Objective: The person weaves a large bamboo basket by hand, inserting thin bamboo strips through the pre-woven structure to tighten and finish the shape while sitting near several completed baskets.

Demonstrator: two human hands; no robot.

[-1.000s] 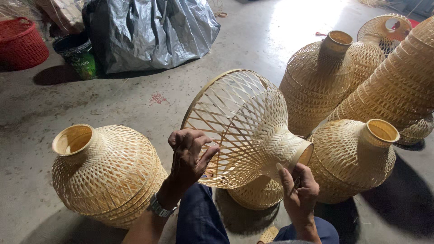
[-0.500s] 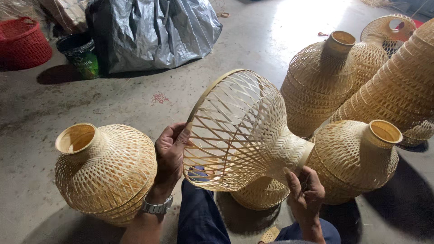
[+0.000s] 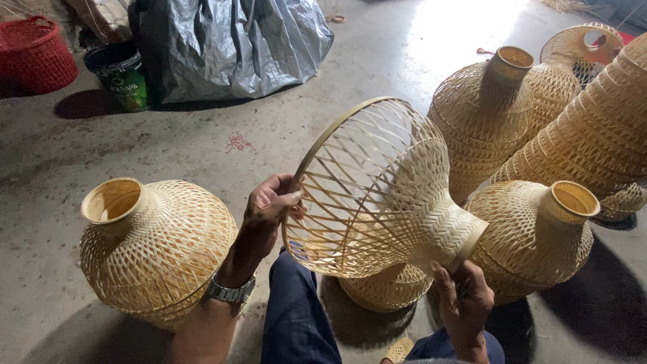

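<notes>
Sliding lower on the rim, my left hand [image 3: 268, 205] is gripping the woven lampshade [image 3: 377, 192]; its neck is slanting down-right into my clasping right hand [image 3: 465, 303].

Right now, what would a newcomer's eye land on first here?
The open-weave bamboo lampshade at centre, tilted on its side, with the left hand on its wide rim and the right hand at its narrow neck. Around it finished woven shades stand on the concrete floor, one at left, several at right.

The held lampshade [image 3: 384, 195] is pale woven bamboo strip, matt and ribbed; beside the left grip, a metal wristwatch [image 3: 229, 292] glints above the rough concrete floor [image 3: 101, 155].
</notes>
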